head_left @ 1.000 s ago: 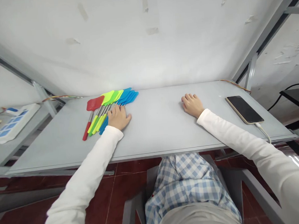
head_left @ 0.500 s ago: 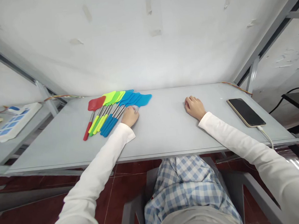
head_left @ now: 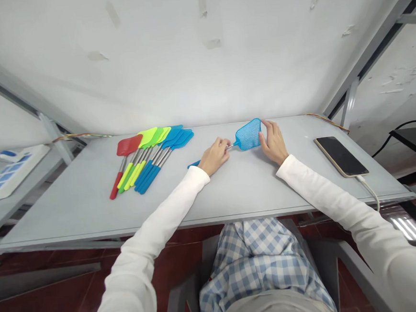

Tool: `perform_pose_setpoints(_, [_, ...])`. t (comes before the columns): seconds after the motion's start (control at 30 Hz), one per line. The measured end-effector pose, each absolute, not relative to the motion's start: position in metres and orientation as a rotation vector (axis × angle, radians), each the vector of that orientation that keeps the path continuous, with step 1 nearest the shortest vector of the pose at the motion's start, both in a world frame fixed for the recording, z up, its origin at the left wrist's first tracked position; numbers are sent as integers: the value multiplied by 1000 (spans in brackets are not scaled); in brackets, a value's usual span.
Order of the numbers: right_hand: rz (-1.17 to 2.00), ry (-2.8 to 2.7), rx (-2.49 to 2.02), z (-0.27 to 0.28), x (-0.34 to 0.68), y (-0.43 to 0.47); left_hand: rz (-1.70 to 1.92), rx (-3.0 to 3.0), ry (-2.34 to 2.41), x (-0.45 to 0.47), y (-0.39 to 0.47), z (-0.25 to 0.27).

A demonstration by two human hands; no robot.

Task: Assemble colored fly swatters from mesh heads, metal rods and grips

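A blue fly swatter (head_left: 248, 134) with a mesh head is held above the middle of the grey table. My left hand (head_left: 214, 156) is closed around its metal shaft, and the end of the blue handle pokes out behind that hand. At the head's outer edge, my right hand (head_left: 274, 141) pinches the mesh between thumb and fingers. To the left lies a fanned row of fly swatters: a red one (head_left: 129, 145), several yellow-green and green ones (head_left: 152, 136), and several blue ones (head_left: 178, 138), all with heads toward the wall.
A phone (head_left: 341, 156) with a white charging cable (head_left: 368, 187) lies at the table's right. Thin wires (head_left: 80, 136) run along the back corners. On a side surface at far left sits a white power strip (head_left: 13, 175). The white wall (head_left: 202, 89) rises behind the table (head_left: 89, 204).
My left hand has moved right, bringing one blue fly swatter away from the row. My right hand, earlier curled on the table, has opened and taken hold of the swatter's head.
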State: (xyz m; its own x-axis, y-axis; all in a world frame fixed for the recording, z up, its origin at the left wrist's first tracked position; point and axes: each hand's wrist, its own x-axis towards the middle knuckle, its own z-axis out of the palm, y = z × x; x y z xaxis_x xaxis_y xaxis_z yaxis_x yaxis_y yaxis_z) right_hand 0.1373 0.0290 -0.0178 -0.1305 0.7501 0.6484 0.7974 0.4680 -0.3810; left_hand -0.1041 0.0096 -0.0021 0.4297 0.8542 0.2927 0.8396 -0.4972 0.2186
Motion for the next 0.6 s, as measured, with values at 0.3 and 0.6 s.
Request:
perform_pose_setpoints(0.3, [121, -1776, -1188, -12, 146, 28, 424, 2721, 1536, -96, 17, -6])
perform_pose_setpoints(0.6, [-39, -1855, -1191, 1, 139, 5, 523, 2605, 1683, -108, 18, -6])
